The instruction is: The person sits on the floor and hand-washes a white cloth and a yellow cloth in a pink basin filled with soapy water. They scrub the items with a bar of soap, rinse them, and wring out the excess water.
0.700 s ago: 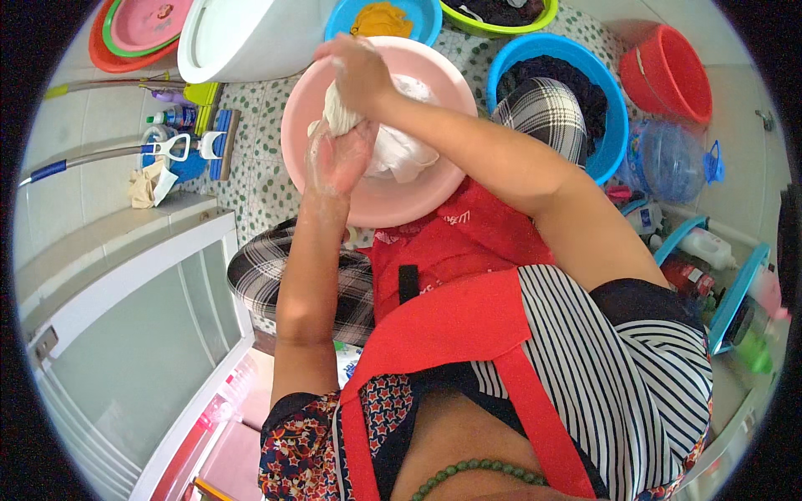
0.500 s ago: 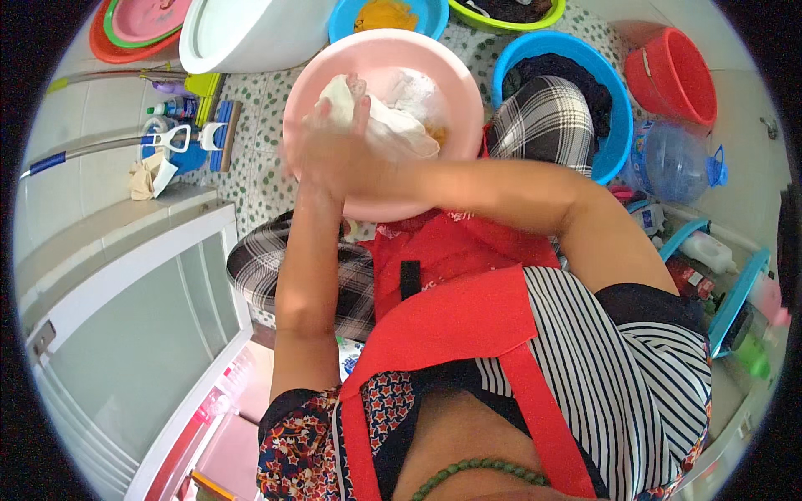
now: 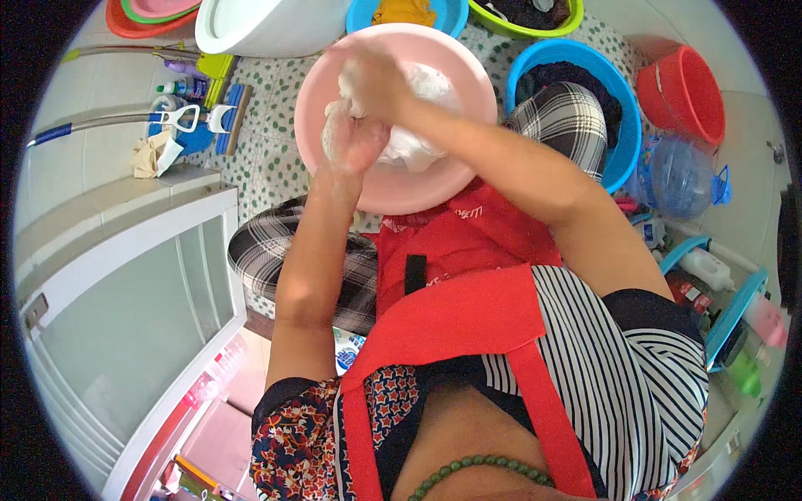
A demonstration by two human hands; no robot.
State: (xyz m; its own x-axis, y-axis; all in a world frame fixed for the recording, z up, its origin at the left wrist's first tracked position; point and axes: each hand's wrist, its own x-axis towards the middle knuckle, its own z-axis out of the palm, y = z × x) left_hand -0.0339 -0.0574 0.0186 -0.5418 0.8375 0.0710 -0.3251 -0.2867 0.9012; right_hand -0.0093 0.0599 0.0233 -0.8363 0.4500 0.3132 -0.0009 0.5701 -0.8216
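Note:
A large pink basin [image 3: 478, 125] sits on the floor in front of me, with wet white cloth [image 3: 413, 150] bunched inside. Over its left part, my left hand [image 3: 361, 144] grips a section of this cloth along the palm side. My right hand [image 3: 378, 85], smeared by motion, is just beyond the left one and closed on the same cloth, part of which shows beside its fingers. Whitish suds or cloth lie at the basin's far right. The right hand's fingertips are hidden by blur.
A blue tub [image 3: 628, 142] of dark laundry stands right of the pink basin, beside my knee. Behind are a blue basin [image 3: 458, 18] with yellow cloth and a green basin [image 3: 568, 25]. A red bucket [image 3: 685, 96] and clear bottle [image 3: 678, 177] stand right; mops [image 3: 236, 121] lean left.
My right hand has moved away from me, from over the left wrist to beyond the left hand. The held cloth has shifted with the hands. The whole view has shifted slightly.

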